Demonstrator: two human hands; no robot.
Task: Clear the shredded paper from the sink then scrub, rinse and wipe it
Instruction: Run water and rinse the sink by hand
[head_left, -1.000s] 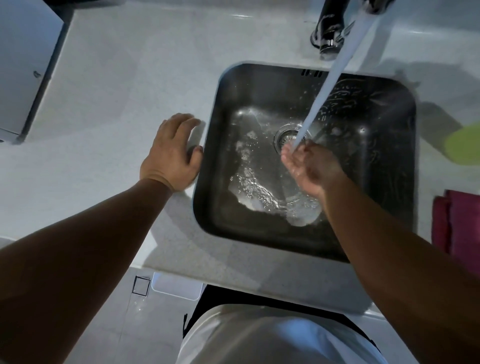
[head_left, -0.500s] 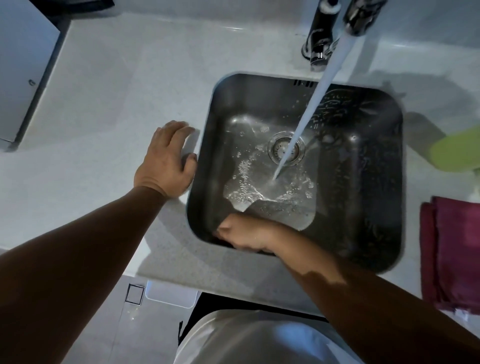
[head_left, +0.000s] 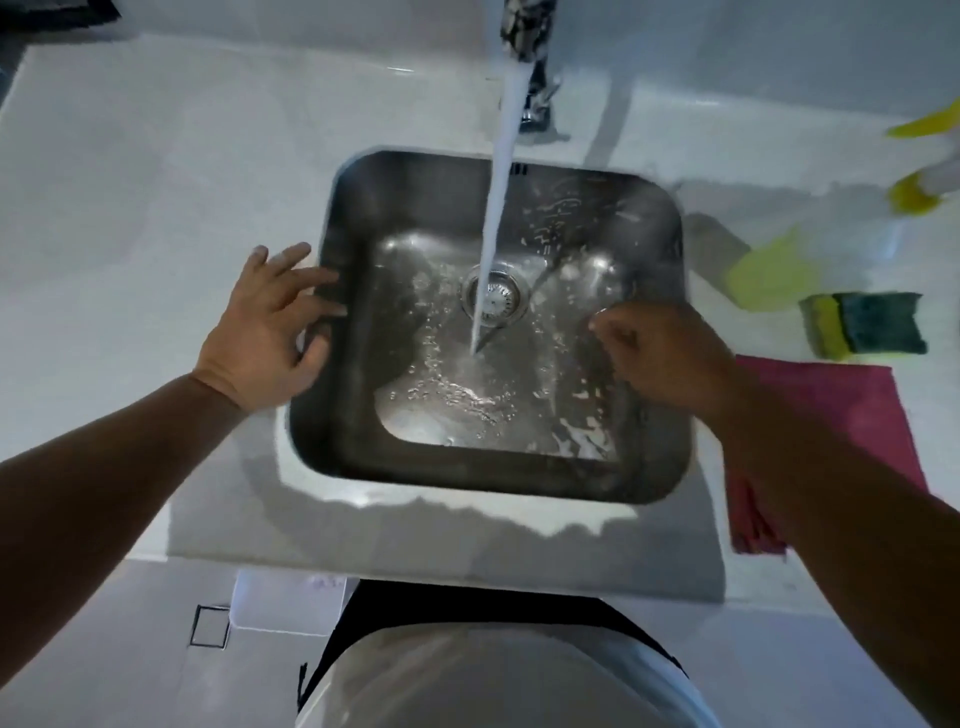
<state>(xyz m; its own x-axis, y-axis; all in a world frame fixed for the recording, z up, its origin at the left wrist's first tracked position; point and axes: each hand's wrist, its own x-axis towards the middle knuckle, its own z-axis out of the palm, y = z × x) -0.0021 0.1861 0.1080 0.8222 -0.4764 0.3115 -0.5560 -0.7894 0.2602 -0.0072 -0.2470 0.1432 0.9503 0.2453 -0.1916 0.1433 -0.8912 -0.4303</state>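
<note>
Steel sink (head_left: 654, 467) at frame centre looks rigid and wet-slick; the soft cloth (head_left: 831, 415) at right likely suits wiping. Left hand (head_left: 265, 332) is spread on the rim; right hand (head_left: 660, 358) is loosely curled, empty.

No text, label, brand, number or sign can be read anywhere in the view; every surface shown is plain or too blurred to tell.
</note>
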